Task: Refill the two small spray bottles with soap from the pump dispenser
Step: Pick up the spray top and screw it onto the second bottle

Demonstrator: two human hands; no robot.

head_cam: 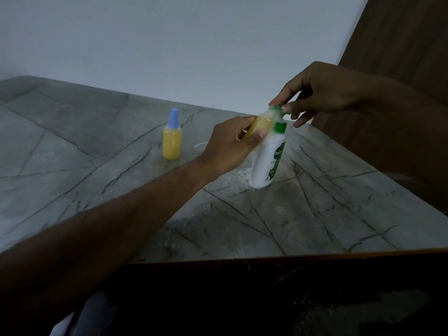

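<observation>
A white pump dispenser point(265, 161) with a green collar and label stands on the grey marble table point(97, 146). My left hand point(228, 146) grips a small open spray bottle point(263, 123) of yellow soap, tilted with its mouth up against the dispenser's green pump head point(276, 109). My right hand point(322, 93) pinches that pump head from above with thumb and fingertips. A second small bottle point(172, 141), full of yellow soap and closed with a blue spray cap, stands upright to the left, apart from both hands.
White spilled foam or residue point(241, 174) lies on the table at the dispenser's base. A thin white object point(200, 144) lies just behind my left wrist. A brown wooden panel point(400, 44) rises at the right; the table's front edge point(291, 257) is near me.
</observation>
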